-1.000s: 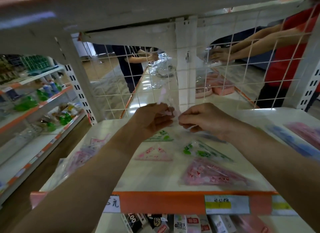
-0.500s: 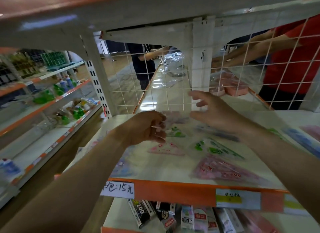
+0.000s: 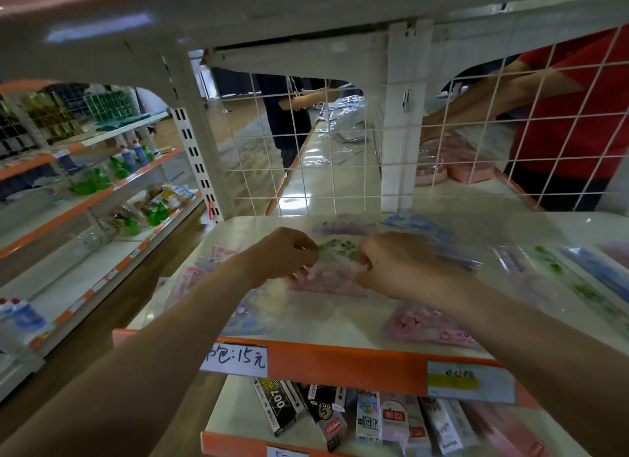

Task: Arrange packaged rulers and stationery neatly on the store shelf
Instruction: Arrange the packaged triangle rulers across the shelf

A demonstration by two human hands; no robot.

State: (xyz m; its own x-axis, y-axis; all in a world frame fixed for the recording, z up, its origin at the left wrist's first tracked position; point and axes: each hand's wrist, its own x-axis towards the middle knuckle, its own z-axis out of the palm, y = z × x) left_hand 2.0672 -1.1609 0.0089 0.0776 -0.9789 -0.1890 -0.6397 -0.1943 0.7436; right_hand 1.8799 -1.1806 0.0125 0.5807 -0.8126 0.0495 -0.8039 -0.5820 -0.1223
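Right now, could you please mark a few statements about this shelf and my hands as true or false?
1. The left hand and the right hand both pinch the pink packet. True.
2. The front strip is blue. False: the front strip is orange.
3. A wire grid backs the shelf. True.
4. The person behind the grid on the right wears green. False: the shirt is red.
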